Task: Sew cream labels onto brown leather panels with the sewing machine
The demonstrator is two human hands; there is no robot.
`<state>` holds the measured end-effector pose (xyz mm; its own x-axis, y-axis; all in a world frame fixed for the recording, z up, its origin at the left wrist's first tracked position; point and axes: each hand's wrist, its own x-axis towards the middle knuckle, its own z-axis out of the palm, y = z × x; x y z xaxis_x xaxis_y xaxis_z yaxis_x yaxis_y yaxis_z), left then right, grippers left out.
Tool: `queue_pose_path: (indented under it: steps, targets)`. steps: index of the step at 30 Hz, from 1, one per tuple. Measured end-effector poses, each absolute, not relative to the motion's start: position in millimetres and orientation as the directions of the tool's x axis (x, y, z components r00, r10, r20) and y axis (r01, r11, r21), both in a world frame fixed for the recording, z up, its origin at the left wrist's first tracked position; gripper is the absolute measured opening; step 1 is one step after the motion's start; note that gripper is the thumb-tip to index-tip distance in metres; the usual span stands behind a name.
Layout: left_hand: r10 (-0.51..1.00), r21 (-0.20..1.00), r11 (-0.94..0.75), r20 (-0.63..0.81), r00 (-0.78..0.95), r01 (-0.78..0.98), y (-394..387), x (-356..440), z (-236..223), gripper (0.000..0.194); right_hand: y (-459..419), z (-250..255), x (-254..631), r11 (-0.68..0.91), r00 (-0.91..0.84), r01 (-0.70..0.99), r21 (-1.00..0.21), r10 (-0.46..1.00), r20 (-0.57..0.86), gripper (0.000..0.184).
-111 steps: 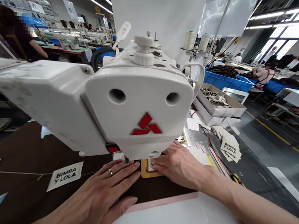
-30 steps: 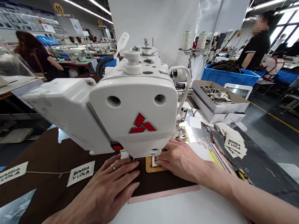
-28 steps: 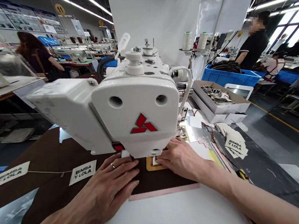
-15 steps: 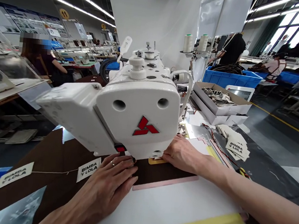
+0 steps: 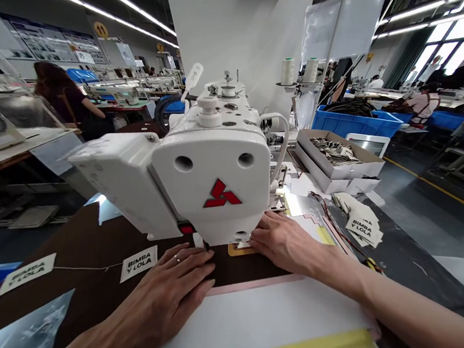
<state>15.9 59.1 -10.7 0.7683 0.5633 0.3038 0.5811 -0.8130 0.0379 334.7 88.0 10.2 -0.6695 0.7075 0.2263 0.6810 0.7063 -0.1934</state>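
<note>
My left hand (image 5: 172,286) lies on the dark brown fabric (image 5: 89,242) with its fingers stretched out, just left of the sewing machine head (image 5: 214,188). My right hand (image 5: 286,242) reaches under the machine's right side. Its thumb and fingers draw together beside a yellow frame (image 5: 239,251); its fingertips are partly hidden, and what they hold cannot be made out. In front of the machine lies a white template (image 5: 268,311) with pink and yellow edging. Two printed labels, a nearer one (image 5: 139,263) and a farther-left one (image 5: 27,273), lie on the fabric, joined by a thread.
Right of the machine stand a box of labels (image 5: 336,154), a loose label pile (image 5: 361,222) and a blue crate (image 5: 355,124). Thread cones (image 5: 288,71) stand behind it. A clear plastic bag (image 5: 33,321) lies front left. One person (image 5: 65,95) works at the left.
The camera view has shifted slightly, showing more wall above the machine. Both hands keep nearly the same places beside the machine head.
</note>
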Motion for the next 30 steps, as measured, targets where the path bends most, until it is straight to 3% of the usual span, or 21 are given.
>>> queue_pose_path:
  steps: [9,13,21,25,30]
  targets:
    - [0.538,-0.043,-0.814,0.323,0.779,0.58,33.6,-1.1,-2.7,0.03,39.5,17.3,379.7,0.641,-0.596,0.729,-0.24,0.767,0.238,0.025]
    - [0.55,0.008,-0.815,0.331,0.767,0.58,25.8,-7.7,7.0,0.022,26.8,16.3,368.2,0.683,-0.638,0.68,-0.265,0.73,0.245,0.029]
    - [0.602,0.053,-0.786,0.288,0.745,0.616,58.8,-1.8,17.9,0.029,42.6,9.3,324.8,0.783,-0.749,0.551,-0.29,0.616,0.243,0.03]
    - [0.561,0.064,-0.823,0.251,0.789,0.565,67.5,15.2,15.8,0.032,44.9,3.6,317.6,0.774,-0.755,0.569,-0.279,0.626,0.196,0.031]
    - [0.483,0.033,-0.874,0.163,0.86,0.485,68.7,24.9,7.7,0.034,39.4,-1.7,318.3,0.795,-0.76,0.563,-0.227,0.606,0.237,0.036]
